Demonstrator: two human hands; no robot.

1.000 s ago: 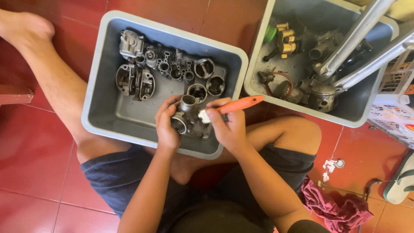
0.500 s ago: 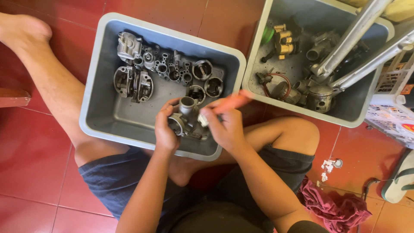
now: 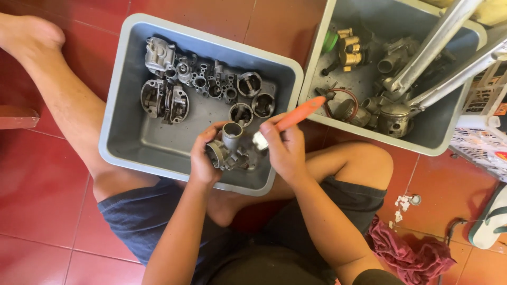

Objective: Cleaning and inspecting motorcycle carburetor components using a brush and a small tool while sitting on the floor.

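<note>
Head view looks straight down on both hands, which meet over the near edge of a grey tub (image 3: pixel 113 132). The left hand (image 3: pixel 203 158) has its grip clamped on a grey metal carburettor body (image 3: pixel 231 150), fingers wrapped round its 9 o'clock side and its round throat pointing up toward 12 o'clock. The right hand (image 3: pixel 285 150) sits just at 3 o'clock of that part, its grip closed on an orange-handled brush (image 3: pixel 296 117). The brush's long axis runs from a pale head touching the carburettor's right flank up and out toward 2 o'clock, the handle end reaching over the gap between the tubs. So the part lies directly at 9 o'clock of the brush grip, touching the brush head (the bristles themselves are too small to make out). Farther out at 11 o'clock, loose engine parts (image 3: pixel 203 87) lie in the tub; at 2 o'clock a second tub (image 3: pixel 369 126) holds more metal pieces and two silver tubes (image 3: pixel 438 47). A red rag (image 3: pixel 406 253) lies on the tiled floor at 5 o'clock.
</note>
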